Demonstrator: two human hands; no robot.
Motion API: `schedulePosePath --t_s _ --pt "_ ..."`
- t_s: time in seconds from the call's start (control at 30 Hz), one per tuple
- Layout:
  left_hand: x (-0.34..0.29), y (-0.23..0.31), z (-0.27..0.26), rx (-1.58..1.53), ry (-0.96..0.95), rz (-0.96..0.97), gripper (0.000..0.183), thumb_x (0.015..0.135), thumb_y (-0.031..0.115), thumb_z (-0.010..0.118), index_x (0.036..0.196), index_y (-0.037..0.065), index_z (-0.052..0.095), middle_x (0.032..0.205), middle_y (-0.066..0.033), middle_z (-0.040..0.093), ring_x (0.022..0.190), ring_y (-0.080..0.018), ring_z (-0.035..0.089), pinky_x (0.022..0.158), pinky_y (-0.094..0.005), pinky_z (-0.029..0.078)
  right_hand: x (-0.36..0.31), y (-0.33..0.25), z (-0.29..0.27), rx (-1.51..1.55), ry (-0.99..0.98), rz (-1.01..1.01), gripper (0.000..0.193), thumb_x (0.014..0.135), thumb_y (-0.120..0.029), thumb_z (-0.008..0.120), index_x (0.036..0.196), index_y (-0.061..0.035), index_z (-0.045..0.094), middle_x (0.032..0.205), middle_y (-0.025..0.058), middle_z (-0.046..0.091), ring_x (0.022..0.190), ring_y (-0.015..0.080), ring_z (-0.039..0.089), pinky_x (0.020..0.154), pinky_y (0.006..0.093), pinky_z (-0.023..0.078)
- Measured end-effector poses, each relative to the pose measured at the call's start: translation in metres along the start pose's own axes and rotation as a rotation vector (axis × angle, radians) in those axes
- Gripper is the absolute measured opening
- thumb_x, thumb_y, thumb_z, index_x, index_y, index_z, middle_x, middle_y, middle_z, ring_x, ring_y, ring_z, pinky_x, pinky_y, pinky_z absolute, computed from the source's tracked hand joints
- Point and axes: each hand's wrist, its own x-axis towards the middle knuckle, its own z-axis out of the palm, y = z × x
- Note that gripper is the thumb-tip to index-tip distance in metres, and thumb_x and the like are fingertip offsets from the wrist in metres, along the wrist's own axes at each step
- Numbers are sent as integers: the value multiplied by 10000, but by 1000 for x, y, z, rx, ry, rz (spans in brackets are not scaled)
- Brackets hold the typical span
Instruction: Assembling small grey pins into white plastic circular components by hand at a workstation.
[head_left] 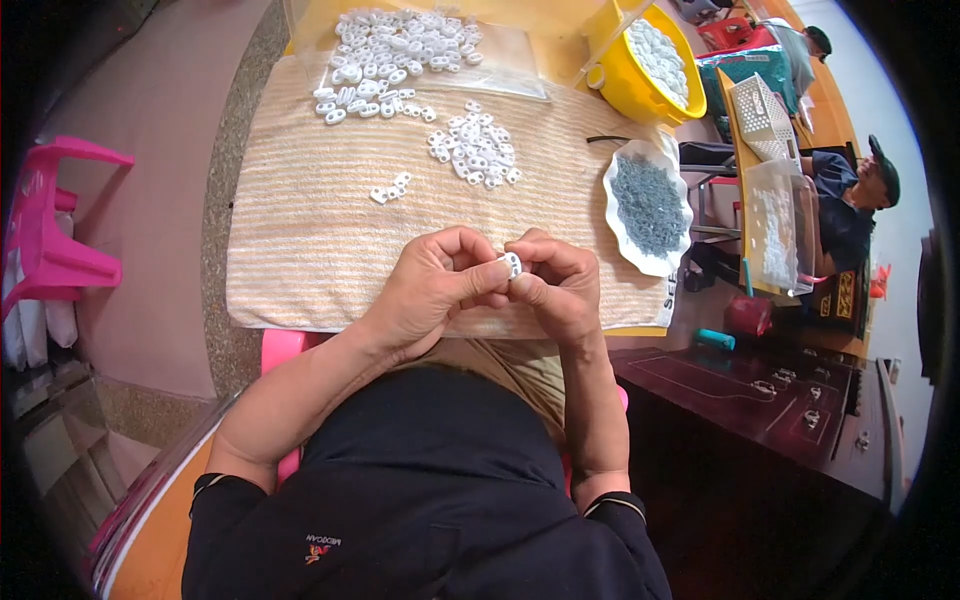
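Close to the table's near edge, my left hand (440, 280) and my right hand (556, 282) meet around a small white oval plastic piece with dark holes (511, 265). Thumb and fingers of both hands pinch it, one hand at each side. Beyond my hands lies a small pile of similar white pieces (474, 146) on the striped towel (300, 220). A few more white pieces (391, 188) lie apart to its left. To the right of my right hand, a white scalloped dish (686, 205) holds many tiny grey-blue parts (645, 203).
A large heap of white pieces (405, 45) covers a clear tray (510, 75) at the far side. A yellow basin (615, 90) filled with white pieces stands far right. Beyond it, a person (840, 200) sits at another table. A pink plastic stool (60, 230) stands at left.
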Motion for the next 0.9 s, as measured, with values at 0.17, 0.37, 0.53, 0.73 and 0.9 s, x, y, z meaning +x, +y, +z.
schedulePosePath --t_s 0.17,0.37,0.53,0.73,0.9 --pt "-3 -2 5 1 -4 24 95 886 66 666 902 19 585 861 -80 660 755 -136 655 690 -241 566 -4 -3 0 -34 -2 -33 269 805 -20 736 1059 37 670 934 90 630 857 146 612 734 241 494" --pt "-6 -2 6 45 -40 43 91 888 76 667 880 25 592 845 -67 650 754 -132 651 695 -247 567 -7 -7 3 -50 -34 -27 252 819 4 712 1065 39 668 951 85 622 853 138 612 731 255 501" --pt "-6 -3 6 41 -55 23 89 886 81 671 878 32 597 843 -57 644 755 -129 646 700 -256 571 -8 -5 1 -99 -56 -65 262 822 -5 717 1076 34 665 935 89 621 830 136 616 688 236 505" --pt "-3 6 3 47 -70 -23 105 877 101 690 892 28 617 865 -51 651 780 -133 645 711 -252 554 -5 -12 7 -52 -21 72 233 828 -39 720 1033 37 638 892 40 569 794 104 566 677 219 480" --pt "-1 5 4 72 -69 -42 104 878 103 690 894 29 619 870 -53 652 782 -137 647 718 -254 555 -2 -11 2 2 -74 41 177 837 -36 707 975 18 610 894 37 558 786 100 554 685 208 469"
